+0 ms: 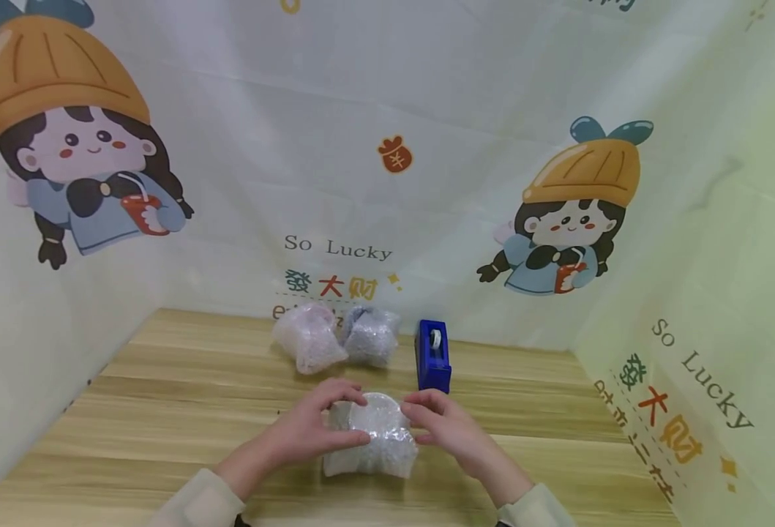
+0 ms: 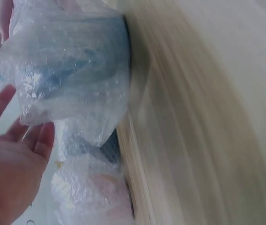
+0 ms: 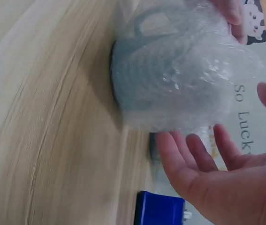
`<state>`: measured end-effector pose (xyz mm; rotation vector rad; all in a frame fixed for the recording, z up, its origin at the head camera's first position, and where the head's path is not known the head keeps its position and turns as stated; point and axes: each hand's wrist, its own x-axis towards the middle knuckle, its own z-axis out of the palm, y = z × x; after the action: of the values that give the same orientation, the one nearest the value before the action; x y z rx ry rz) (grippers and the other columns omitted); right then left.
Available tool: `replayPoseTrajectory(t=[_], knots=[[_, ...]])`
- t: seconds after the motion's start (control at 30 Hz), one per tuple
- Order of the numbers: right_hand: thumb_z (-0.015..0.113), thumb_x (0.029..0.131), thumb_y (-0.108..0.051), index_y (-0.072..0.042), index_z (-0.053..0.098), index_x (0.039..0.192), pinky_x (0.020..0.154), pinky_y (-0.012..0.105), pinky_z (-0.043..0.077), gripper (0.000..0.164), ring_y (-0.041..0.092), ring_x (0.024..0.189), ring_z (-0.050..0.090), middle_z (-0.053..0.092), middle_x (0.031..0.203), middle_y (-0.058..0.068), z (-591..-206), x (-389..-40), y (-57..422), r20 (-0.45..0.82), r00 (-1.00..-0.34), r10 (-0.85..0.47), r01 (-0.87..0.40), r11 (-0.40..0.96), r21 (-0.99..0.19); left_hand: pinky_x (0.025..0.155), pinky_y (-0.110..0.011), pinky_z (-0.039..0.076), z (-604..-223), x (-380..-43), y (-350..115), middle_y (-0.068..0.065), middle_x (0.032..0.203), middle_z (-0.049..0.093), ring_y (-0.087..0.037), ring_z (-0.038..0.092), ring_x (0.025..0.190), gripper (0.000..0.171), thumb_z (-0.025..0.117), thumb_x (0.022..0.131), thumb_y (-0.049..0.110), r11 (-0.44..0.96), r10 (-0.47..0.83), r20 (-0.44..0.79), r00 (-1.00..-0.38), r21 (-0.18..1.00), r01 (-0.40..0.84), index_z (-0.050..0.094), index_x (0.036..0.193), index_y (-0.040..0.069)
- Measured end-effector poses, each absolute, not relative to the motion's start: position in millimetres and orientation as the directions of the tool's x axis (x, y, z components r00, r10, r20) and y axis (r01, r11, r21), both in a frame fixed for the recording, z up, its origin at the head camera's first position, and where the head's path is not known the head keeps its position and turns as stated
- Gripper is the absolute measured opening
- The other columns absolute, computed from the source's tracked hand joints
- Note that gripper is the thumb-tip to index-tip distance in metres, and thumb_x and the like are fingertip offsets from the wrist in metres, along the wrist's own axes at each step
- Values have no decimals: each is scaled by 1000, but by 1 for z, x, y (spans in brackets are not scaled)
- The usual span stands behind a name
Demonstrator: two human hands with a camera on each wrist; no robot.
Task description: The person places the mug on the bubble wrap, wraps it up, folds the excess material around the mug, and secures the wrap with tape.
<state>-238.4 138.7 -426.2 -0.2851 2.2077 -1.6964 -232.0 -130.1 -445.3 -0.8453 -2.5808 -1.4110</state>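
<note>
A mug wrapped in bubble wrap [image 1: 375,439] stands on the table in front of me; its handle shows through the plastic in the right wrist view. My left hand [image 1: 308,430] is at its left side, fingers loosely bent and thumb apart from them. On the other side is my right hand [image 1: 449,432], its fingertips close to the upper right of the wrap. In the right wrist view, the fingers [image 3: 172,157] reach along the wrap with the thumb spread away. Whether either hand's fingertips touch the plastic is hard to tell.
Two more bubble-wrapped bundles [image 1: 311,340] [image 1: 370,338] sit at the back of the wooden table [image 1: 196,395]. To their right stands a blue tape dispenser [image 1: 433,359] with a roll in it. A printed cloth [image 1: 453,80] hangs behind and at both sides.
</note>
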Motion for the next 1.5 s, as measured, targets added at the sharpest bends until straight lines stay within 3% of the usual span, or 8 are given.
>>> replayPoseTrajectory(t=[0.13,0.33,0.43,0.6,0.93,1.23,1.4,1.5], knots=[[68,98,-35,4,46,141,90,49,59,62,25,108,66,57,132,20,-426,-226,150,-170,-886,-431,57,263,-963,89,-39,56,-444,-218,-139,-8,136,57,-31,58,120,69,88,77,42,438,360,296,-885,783,441,59,132,12],[73,95,-27,3,37,149,85,47,61,71,28,99,70,58,127,23,-434,-212,152,-227,-846,-482,108,262,-959,80,-39,59,-444,-198,-140,-13,119,65,-25,69,99,103,94,69,42,470,191,44,-981,873,131,40,147,2],[73,95,-28,4,38,148,88,45,60,71,26,99,70,61,124,23,-437,-215,144,-198,-869,-453,101,229,-968,75,-35,61,-444,-196,-137,-14,112,71,-23,73,93,87,93,72,34,439,114,29,-993,895,77,48,138,-1],[69,97,-25,9,35,150,92,45,59,71,23,99,69,61,123,24,-439,-231,126,-152,-900,-410,72,203,-976,74,-30,61,-443,-207,-136,-15,113,73,-23,74,92,55,86,82,26,482,45,91,-995,870,102,64,126,2],[57,101,-23,7,37,152,92,47,58,62,22,106,64,61,132,25,-441,-267,99,-79,-934,-348,-3,231,-973,84,-38,61,-450,-247,-145,-23,122,70,-31,72,103,58,77,92,25,532,50,165,-985,830,166,56,137,-4],[57,99,-21,3,44,149,89,45,59,57,18,90,61,62,129,17,-445,-279,95,-104,-953,-284,37,231,-972,85,-40,60,-450,-253,-143,-22,119,71,-30,73,100,55,75,93,26,582,58,189,-980,792,187,57,136,-4],[61,100,-29,7,35,153,95,49,57,69,33,109,66,53,142,29,-444,-274,99,-113,-951,-287,43,239,-970,92,-44,58,-454,-251,-149,-23,128,67,-34,70,108,63,74,93,31,569,89,181,-980,798,199,53,141,-3],[62,100,-41,6,31,154,99,52,54,78,41,122,61,49,147,32,-438,-267,111,-96,-956,-277,7,305,-952,102,-50,52,-456,-247,-157,-21,139,61,-37,64,121,71,72,94,40,618,140,231,-963,739,267,49,147,0]])
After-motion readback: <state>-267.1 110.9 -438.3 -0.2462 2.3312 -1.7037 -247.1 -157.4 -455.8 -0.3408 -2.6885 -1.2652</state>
